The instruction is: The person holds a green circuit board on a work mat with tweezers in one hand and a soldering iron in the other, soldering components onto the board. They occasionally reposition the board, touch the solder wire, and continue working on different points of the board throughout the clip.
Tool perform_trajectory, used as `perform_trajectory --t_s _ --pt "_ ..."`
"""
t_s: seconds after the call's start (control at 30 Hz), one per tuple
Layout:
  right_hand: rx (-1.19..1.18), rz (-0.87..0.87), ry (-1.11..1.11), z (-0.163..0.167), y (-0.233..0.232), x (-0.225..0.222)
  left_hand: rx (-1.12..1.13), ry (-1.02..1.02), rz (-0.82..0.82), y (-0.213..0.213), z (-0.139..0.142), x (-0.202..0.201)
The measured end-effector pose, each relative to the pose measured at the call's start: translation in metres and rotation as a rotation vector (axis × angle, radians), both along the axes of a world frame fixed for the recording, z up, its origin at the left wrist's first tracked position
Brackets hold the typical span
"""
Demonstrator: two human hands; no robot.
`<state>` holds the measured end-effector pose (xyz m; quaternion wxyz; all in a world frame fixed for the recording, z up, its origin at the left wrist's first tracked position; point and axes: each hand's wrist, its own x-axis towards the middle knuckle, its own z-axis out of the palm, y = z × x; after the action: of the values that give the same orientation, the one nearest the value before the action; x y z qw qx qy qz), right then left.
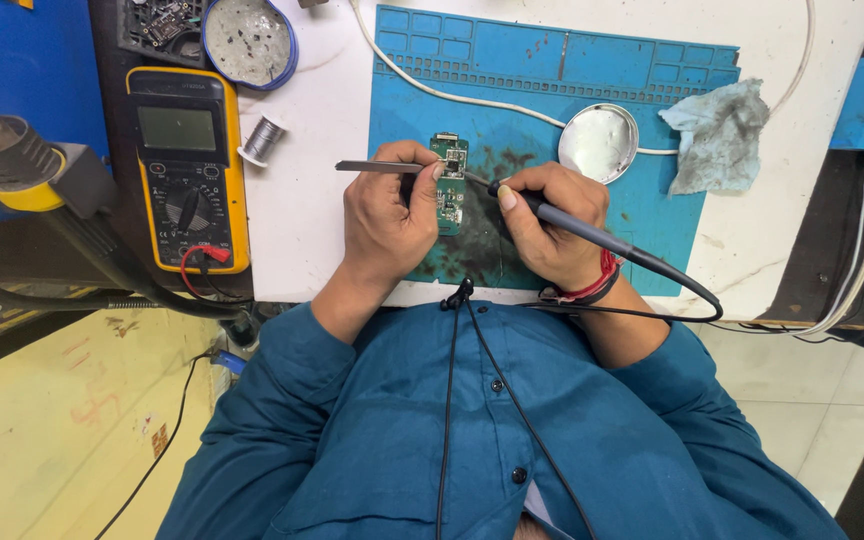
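A small green circuit board (pixel 450 180) lies on a blue work mat (pixel 592 90). My left hand (pixel 387 215) grips metal tweezers (pixel 377 166), whose tips meet the top of the board. My right hand (pixel 550 222) holds a black soldering iron (pixel 592 235) like a pen, its tip pointing left at the same spot on the board. The iron's cable runs off to the right past my wrist, which wears a red thread band. Both hands rest on the mat, one on each side of the board.
A yellow multimeter (pixel 187 165) lies left of the mat, with a solder spool (pixel 262 138) beside it. A round metal tin (pixel 599 142) and a crumpled cloth (pixel 717 135) sit on the mat's right. A hot-air tool (pixel 12 160) is far left; a round tin (pixel 249 40) up top.
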<state>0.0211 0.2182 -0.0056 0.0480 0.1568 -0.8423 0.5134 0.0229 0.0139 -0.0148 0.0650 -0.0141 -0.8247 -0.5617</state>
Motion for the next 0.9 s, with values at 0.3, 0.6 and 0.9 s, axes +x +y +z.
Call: perform_trajectory --t_s 0.3,0.6,0.9 --pt "0.001 -0.004 -0.011 0.0000 0.0001 0.0004 -0.003 -0.009 0.003 -0.0002 0.0011 0.0006" --pt "-0.004 -0.003 -0.016 -0.0005 0.0008 0.0011 0.005 -0.012 0.003 0.0006 0.0008 0.0003" --pt "-0.005 -0.011 -0.002 -0.0009 0.0004 0.0011 -0.006 -0.004 -0.003 0.0002 0.0013 0.0002"
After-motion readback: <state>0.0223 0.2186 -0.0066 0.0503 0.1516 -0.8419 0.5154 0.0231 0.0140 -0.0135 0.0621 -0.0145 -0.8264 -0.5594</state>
